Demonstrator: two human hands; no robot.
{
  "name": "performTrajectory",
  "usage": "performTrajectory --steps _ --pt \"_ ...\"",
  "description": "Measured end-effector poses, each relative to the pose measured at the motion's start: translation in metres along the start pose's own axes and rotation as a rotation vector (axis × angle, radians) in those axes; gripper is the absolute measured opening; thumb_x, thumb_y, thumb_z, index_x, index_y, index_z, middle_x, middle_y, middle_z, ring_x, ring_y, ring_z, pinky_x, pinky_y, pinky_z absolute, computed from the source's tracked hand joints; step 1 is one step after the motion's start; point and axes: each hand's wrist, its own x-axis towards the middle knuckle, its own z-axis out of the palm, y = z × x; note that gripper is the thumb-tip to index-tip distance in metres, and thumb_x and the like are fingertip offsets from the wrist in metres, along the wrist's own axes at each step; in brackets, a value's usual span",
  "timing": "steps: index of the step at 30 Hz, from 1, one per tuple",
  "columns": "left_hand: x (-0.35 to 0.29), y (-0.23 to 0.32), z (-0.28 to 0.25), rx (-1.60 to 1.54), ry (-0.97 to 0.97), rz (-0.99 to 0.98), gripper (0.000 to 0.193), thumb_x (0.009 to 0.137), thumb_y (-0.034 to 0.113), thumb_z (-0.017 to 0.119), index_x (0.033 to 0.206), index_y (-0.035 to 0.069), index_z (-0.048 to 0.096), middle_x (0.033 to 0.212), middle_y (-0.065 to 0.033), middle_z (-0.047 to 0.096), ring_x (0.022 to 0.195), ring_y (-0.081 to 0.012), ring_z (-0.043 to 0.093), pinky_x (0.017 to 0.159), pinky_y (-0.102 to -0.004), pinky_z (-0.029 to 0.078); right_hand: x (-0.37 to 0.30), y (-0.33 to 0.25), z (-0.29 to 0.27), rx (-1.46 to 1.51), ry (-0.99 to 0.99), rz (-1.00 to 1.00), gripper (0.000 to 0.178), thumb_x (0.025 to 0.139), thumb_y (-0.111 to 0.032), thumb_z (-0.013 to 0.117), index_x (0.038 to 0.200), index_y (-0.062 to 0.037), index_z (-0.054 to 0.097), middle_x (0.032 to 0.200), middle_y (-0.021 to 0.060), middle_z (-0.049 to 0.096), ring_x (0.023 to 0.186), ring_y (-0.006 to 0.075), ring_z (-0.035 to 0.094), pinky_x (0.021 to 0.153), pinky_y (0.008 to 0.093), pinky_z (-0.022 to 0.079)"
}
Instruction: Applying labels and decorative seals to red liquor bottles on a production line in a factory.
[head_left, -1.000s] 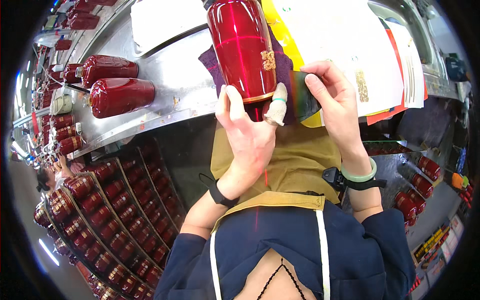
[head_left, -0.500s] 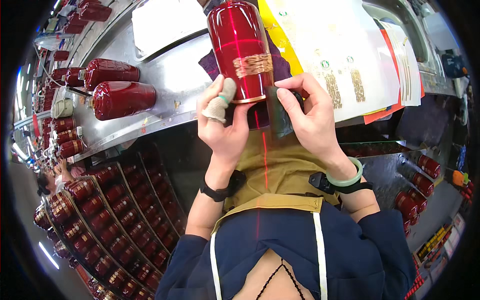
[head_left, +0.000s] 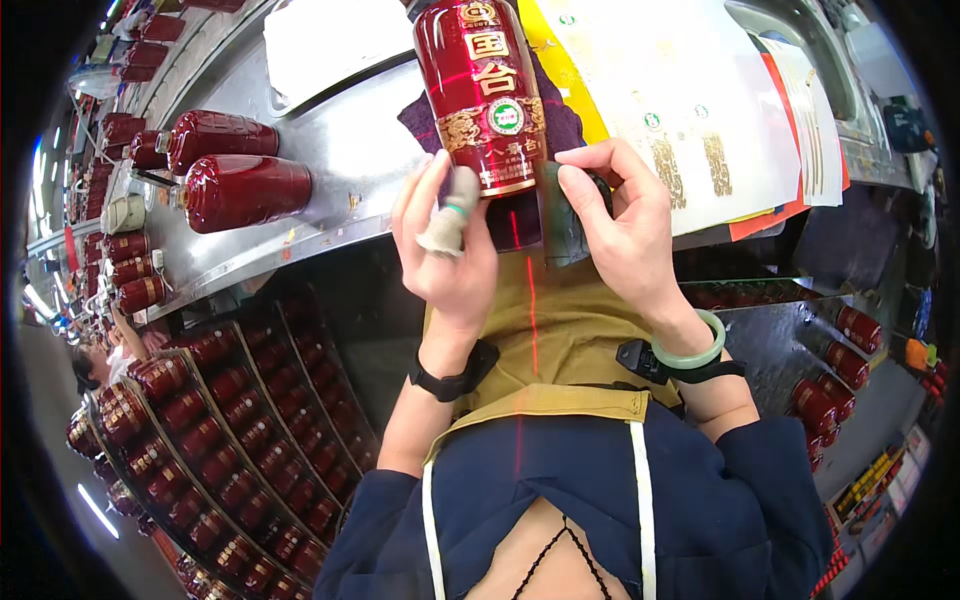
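Note:
A glossy red bottle (head_left: 483, 60) lies on a dark purple cloth (head_left: 562, 120), its base toward me. Gold lettering, a gold patterned band and a round green-and-white sticker (head_left: 506, 117) face up. At the lower left of its base is my left hand (head_left: 450, 245), fingers apart and gripping nothing; a pale cloth finger cover (head_left: 447, 225) with a green band sits on one finger. Between the thumb and fingers of my right hand (head_left: 628, 225) is a dark, flat scraper (head_left: 563, 220), its edge close to the bottle's lower right side. A thin red light line crosses the bottle.
Two more red bottles (head_left: 247, 193) lie on the metal table (head_left: 350, 170) at left. White sheets with gold label pieces (head_left: 690, 120) cover the right side, over yellow and orange sheets. Below left stands a rack (head_left: 240, 420) of many red bottles; a person (head_left: 105, 355) is beyond it.
The bottle has turned about its length, so its lettering and sticker now face up. My left hand has loosened and drawn slightly back from it. The scraper stays in my right hand.

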Motion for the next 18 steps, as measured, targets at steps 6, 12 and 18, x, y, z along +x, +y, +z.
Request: performTrajectory --steps 6,12,18 --pt "0.003 0.003 0.002 0.082 0.009 0.243 0.031 0.082 -0.006 0.083 0.112 -0.002 0.075 0.118 -0.0146 0.075 0.110 -0.0274 0.071 0.094 -0.0372 0.058 -0.002 -0.003 0.001 0.054 -0.003 0.015 0.010 0.100 -0.005 0.067 0.107 0.0020 0.068 0.095 0.0038 0.067 0.087 0.0078 0.059 0.079 0.0253 0.048" --pt "0.001 0.010 0.005 0.127 0.014 0.237 0.027 0.085 -0.003 0.081 0.112 0.000 0.077 0.121 -0.0107 0.074 0.117 -0.0318 0.068 0.098 -0.0408 0.057 -0.003 -0.008 0.003 0.014 -0.018 0.071 0.012 0.101 -0.002 0.065 0.112 0.0023 0.067 0.101 0.0026 0.065 0.094 0.0076 0.059 0.087 0.0247 0.048" --pt "-0.004 -0.008 0.000 -0.075 0.020 0.066 0.027 0.085 -0.011 0.078 0.110 -0.003 0.075 0.122 -0.0186 0.073 0.111 -0.0347 0.072 0.093 -0.0397 0.062 -0.001 -0.012 0.001 0.012 -0.022 0.116 0.012 0.101 -0.002 0.066 0.112 0.0021 0.067 0.101 0.0028 0.064 0.094 0.0079 0.059 0.088 0.0255 0.049"
